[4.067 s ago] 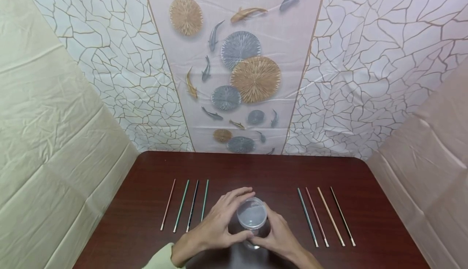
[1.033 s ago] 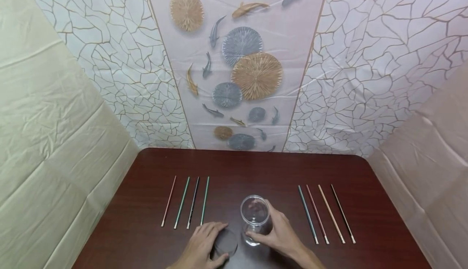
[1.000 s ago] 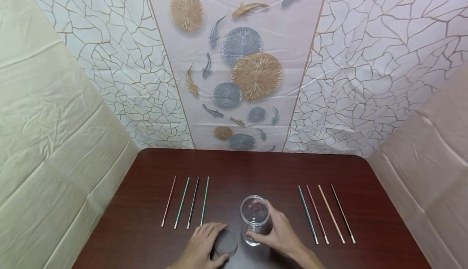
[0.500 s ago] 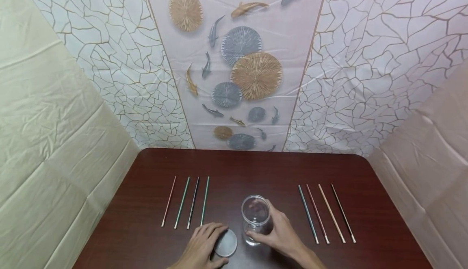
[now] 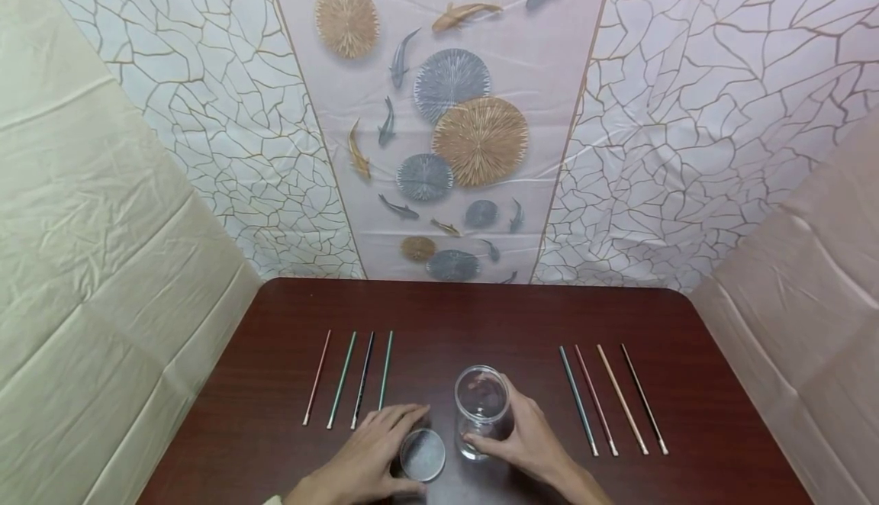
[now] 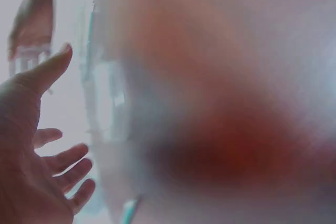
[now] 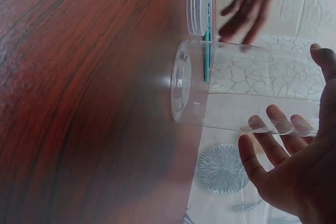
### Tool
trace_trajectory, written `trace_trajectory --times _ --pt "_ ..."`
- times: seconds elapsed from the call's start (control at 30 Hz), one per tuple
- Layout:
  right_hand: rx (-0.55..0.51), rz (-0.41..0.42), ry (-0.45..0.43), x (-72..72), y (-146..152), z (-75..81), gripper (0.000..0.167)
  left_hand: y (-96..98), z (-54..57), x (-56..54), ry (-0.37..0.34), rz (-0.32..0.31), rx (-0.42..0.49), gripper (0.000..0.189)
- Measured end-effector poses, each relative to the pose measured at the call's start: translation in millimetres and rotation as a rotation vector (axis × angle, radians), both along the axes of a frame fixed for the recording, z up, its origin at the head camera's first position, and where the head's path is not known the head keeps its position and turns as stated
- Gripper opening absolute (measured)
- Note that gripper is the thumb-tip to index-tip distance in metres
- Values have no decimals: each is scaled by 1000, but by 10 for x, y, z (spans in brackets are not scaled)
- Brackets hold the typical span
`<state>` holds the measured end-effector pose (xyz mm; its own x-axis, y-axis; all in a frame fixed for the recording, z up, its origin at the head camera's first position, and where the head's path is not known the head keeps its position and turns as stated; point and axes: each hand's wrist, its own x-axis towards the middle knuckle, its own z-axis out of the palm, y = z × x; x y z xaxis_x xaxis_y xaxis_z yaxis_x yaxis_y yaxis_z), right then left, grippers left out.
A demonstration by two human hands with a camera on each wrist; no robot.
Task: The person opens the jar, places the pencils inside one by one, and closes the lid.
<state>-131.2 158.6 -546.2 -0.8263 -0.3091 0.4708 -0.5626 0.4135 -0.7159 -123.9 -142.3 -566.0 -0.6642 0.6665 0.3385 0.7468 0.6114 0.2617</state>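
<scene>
A clear, see-through jar (image 5: 474, 430) stands upright on the table without its lid, mouth facing up. My right hand (image 5: 534, 440) holds it from the right, thumb on the near side and fingers behind. In the right wrist view the jar (image 7: 247, 85) looks sideways, with the right hand (image 7: 294, 174) around its upper part. Left of the jar, a round clear lid (image 5: 423, 455) lies flat on the wood. Over the lid's left side hovers my left hand (image 5: 367, 451), fingers spread and holding nothing; the left wrist view shows that hand (image 6: 31, 129) with loose fingers.
Several thin pencil-like sticks with pale near ends lie in two rows: left ones, including a black stick (image 5: 364, 379), and right ones, including a tan stick (image 5: 622, 398). The dark red table (image 5: 481, 314) ends at a patterned cloth wall (image 5: 645, 184).
Earlier both hands were on the lidded jar. The lid has since come off and been put down left of the jar. My left hand has just let go of it and lifted slightly.
</scene>
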Motion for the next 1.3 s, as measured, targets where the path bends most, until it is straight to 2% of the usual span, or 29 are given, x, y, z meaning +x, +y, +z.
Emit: trace_trajectory --times 0.17,0.3,0.43,0.57,0.73,0.97,1.03,1.3 --pt "-6 7 4 1 7 -4 78 -50 335 -136 -75 1 4 112" --pt "-22 23 7 0 5 -11 79 -99 557 -260 -72 11 19 112" --pt "-22 4 -16 3 3 -32 82 -142 702 -372 -39 36 38 107" --pt "-8 -28 -42 29 8 -77 90 -171 774 -433 -33 76 52 101" --pt "-16 -41 -32 64 13 -148 94 -186 761 -454 -30 102 69 95" --pt "-45 -60 31 118 3 -237 91 -188 629 -500 -8 151 98 83" --pt "-45 -73 54 129 -4 -254 91 -194 579 -525 -17 171 107 80" --pt "-76 -25 76 109 -17 -246 85 -216 401 -665 -83 268 108 71"
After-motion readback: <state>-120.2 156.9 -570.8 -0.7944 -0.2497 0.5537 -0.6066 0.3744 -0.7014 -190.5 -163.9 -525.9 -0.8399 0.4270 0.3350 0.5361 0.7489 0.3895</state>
